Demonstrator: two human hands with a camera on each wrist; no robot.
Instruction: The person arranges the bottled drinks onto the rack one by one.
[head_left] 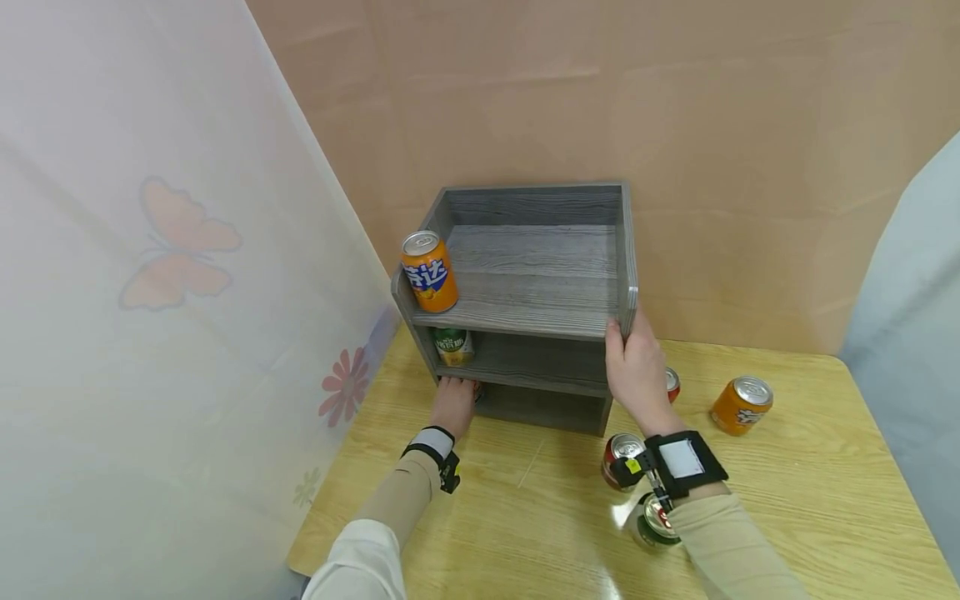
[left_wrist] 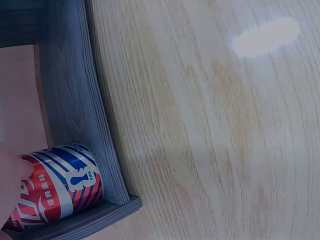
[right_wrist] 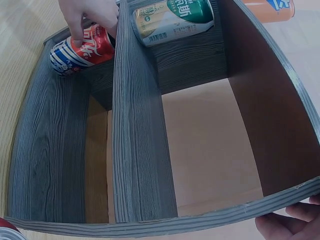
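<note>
A grey wooden shelf (head_left: 532,287) with two compartments and a tray-like top stands on the table. Inside the bottom compartment, at its left end, my left hand (head_left: 452,404) holds a red and blue cola can (left_wrist: 60,185), upright against the side wall. The right wrist view shows fingers over that same cola can (right_wrist: 82,52). My right hand (head_left: 639,367) grips the shelf's right side panel, thumb on the front edge. A green and gold can (head_left: 454,347) stands at the left of the middle compartment. Above it, an orange soda can (head_left: 431,279) stands on the top's front left corner.
Right of the shelf, another orange can (head_left: 741,406) stands on the wooden table (head_left: 817,467). A red can (head_left: 672,385) is partly hidden behind my right hand. Nearer my right wrist are a dark red can (head_left: 622,460) and a green can (head_left: 657,523). Curtains hang on both sides.
</note>
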